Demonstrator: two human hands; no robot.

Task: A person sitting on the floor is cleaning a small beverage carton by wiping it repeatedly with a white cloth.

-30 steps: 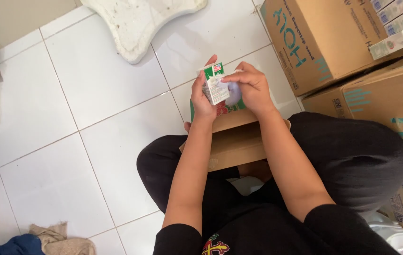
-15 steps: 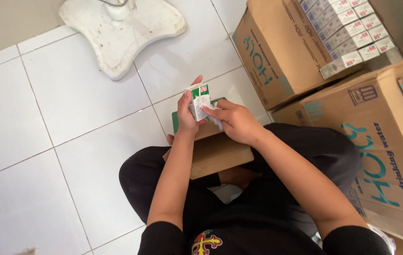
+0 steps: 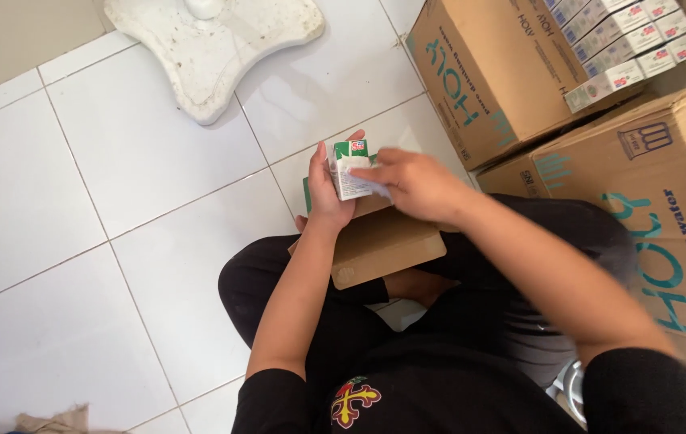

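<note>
The left hand grips a small green-and-white carton upright above a brown cardboard piece on the lap. The right hand pinches a white slip at the carton's face. Step in hand: fitting the slip; the next move appears to need steady alignment.

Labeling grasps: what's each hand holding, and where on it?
Left hand grips the small green-and-white carton by its side; right hand pinches something white at the carton's front, unclear what.
</note>
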